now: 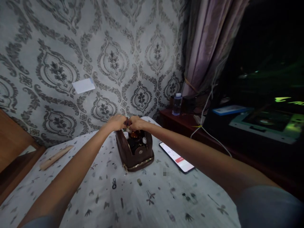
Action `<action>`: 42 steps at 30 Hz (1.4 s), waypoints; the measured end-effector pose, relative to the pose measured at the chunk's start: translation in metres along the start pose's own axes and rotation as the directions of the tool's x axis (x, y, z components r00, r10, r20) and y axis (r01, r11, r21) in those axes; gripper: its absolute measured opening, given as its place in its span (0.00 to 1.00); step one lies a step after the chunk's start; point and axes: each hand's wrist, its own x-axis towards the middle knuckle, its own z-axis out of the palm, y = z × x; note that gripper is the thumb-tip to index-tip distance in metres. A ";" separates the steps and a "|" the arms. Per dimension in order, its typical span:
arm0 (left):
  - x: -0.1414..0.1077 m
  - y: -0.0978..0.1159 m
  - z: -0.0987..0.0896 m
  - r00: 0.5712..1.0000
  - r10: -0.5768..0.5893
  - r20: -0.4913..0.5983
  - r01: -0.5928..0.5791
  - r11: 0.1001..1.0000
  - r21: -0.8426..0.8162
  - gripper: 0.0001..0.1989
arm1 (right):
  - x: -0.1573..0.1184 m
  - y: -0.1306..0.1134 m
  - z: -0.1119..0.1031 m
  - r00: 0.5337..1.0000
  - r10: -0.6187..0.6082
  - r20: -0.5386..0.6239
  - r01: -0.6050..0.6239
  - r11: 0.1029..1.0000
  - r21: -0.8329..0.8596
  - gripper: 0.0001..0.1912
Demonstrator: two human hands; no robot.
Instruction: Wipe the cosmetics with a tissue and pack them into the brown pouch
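Note:
A brown zippered bag (142,158) stands open on the patterned white cloth (128,202), with bottles and an amber jar (135,135) visible inside. At the bag's far edge my left hand (117,122) and my right hand (137,123) meet, knuckles close together. The fingers of both look curled and closed around a small dark part between them, too small and blurred to name. Right of the bag, under my right forearm, lies a phone (177,157) with a lit screen.
A beige rolled object (56,157) lies at the left. On the dark red table (184,122) stands a clear bottle (177,104), with white cables (204,112) beside it. A white card (83,85) is on the patterned wall. A computer case (266,123) is at the right.

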 end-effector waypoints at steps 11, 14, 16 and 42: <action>-0.006 0.003 -0.003 1.000 0.009 0.020 -0.008 0.999 -0.035 0.16 | -0.003 -0.001 0.003 0.998 -0.058 0.014 0.059 0.988 -0.145 0.22; -0.007 0.002 0.000 1.000 -0.002 0.003 0.003 0.998 -0.062 0.16 | -0.007 -0.003 -0.005 0.997 -0.073 -0.032 0.063 0.969 -0.240 0.21; -0.006 0.001 0.002 1.000 -0.011 -0.008 0.010 0.997 -0.081 0.15 | -0.006 -0.003 -0.009 0.994 -0.070 -0.079 0.041 0.948 -0.316 0.21; -0.010 -0.009 0.016 0.996 -0.019 -0.089 0.000 0.979 -0.203 0.14 | 0.038 0.008 0.008 0.943 -0.326 0.066 0.279 0.665 -0.693 0.12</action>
